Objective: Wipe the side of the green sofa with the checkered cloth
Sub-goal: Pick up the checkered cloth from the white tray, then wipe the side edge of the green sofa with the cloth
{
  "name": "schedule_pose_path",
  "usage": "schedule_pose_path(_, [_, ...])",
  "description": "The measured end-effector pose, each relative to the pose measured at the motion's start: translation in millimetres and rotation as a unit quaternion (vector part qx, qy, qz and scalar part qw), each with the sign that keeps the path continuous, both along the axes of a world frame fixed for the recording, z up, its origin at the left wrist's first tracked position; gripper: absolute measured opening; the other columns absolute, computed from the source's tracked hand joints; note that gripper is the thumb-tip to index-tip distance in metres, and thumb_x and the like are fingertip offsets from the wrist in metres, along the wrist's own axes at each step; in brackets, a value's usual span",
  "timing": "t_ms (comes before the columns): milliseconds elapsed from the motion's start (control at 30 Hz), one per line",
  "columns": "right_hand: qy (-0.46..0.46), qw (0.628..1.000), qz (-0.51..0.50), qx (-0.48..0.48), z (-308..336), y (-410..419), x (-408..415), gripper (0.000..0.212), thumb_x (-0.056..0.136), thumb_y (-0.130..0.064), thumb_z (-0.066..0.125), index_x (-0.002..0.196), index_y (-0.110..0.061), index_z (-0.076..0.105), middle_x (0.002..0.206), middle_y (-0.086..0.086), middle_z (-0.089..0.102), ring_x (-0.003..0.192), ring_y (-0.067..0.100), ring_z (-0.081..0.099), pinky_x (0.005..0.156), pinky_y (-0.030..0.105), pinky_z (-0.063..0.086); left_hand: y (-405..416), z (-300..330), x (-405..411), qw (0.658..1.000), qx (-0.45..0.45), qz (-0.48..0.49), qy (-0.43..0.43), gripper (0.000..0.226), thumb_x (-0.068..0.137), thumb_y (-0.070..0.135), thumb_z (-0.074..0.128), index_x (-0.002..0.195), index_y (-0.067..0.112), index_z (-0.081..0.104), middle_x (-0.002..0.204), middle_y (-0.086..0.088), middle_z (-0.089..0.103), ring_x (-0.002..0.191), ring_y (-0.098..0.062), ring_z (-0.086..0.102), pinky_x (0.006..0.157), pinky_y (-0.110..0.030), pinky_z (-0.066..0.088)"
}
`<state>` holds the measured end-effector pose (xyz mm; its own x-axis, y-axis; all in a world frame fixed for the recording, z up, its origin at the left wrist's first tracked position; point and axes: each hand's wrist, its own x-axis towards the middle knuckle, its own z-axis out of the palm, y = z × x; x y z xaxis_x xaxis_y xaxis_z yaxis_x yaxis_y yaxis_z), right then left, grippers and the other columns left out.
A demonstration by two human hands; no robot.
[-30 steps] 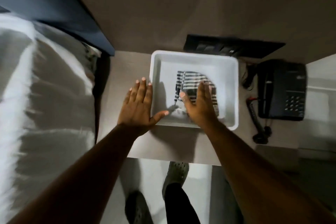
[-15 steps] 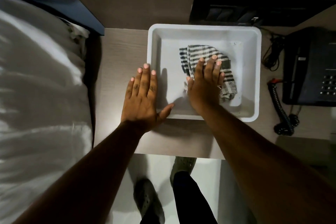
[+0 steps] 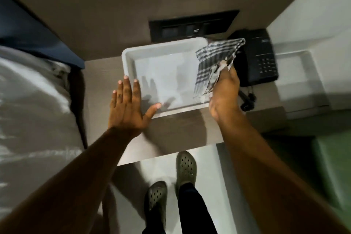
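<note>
A person stands at a grey-brown laminate desk [image 3: 176, 131], both bare hands out over a shallow white plastic tray [image 3: 161, 59] that sits on it. The right hand [image 3: 224, 93] is closed on a crumpled black-and-white checkered cloth [image 3: 214, 62], pinching it near the fingertips; the cloth hangs lifted above the tray's right edge, clear of the tray floor, one corner trailing up toward a black desk telephone [image 3: 260, 57] just right of the tray. The left hand [image 3: 127, 104] lies flat and spread, fingers together and thumb angled out, at the tray's near left corner, the thumb tip touching the rim (whether the palm presses the desk cannot be told).

Behind the tray, a black switch panel [image 3: 191, 26] is set in the beige wall. Left of the tray lies a bed with white bedding [image 3: 32, 104] against a dark blue headboard [image 3: 34, 32]. Right of the tray and nearer the viewer, a patch of green upholstery, the sofa [image 3: 332, 167], shows at the frame's edge, well apart from the cloth. Below the tray, past the desk's front edge, two grey-green perforated clogs [image 3: 185, 169] stand on a pale floor. The picture is blurred at its margins.
</note>
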<state>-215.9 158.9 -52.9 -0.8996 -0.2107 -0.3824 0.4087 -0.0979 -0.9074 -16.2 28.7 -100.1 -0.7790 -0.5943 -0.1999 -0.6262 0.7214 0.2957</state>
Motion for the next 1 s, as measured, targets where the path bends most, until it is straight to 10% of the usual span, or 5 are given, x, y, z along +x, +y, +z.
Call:
schedule_pose_path(300, [-0.040,0.951,-0.191,-0.241,118.5,216.2,51.3,0.055,0.093,-0.040,0.048,0.140,-0.011,0.046,0.145,0.017,0.052,0.135,0.035,0.049,0.116,0.053,0.037,120.2,131.9,-94.3,0.969,-0.004,-0.233,0.077,0.108,0.080,0.087,0.003,0.158,0.013,0.013,0.165,-0.020,0.006,0.152,-0.040,0.007,0.121,-0.056,0.011])
schedule_pose_path(800, [0.096,0.789,-0.562,-0.230,162.7,665.7,292.6,0.037,0.099,-0.036,0.039,0.119,-0.017,0.061,0.116,0.004,0.068,0.126,0.026,0.054,0.116,0.046,0.037,602.9,162.8,-60.0,0.762,0.020,-0.636,0.124,0.095,0.086,0.078,0.018,0.157,0.015,0.014,0.165,-0.020,0.006,0.153,-0.036,0.006,0.122,-0.052,0.011])
schedule_pose_path(1000, [0.087,0.682,-0.703,-0.184,125.8,795.0,467.3,0.044,0.101,-0.039,0.034,0.129,-0.014,0.056,0.121,0.003,0.068,0.115,0.020,0.063,0.091,0.031,0.057,779.3,129.5,51.3,0.633,0.009,-0.772,0.061,0.095,0.084,0.080,0.015,0.158,0.020,0.011,0.166,-0.017,0.001,0.154,-0.033,0.001,0.123,-0.050,0.007])
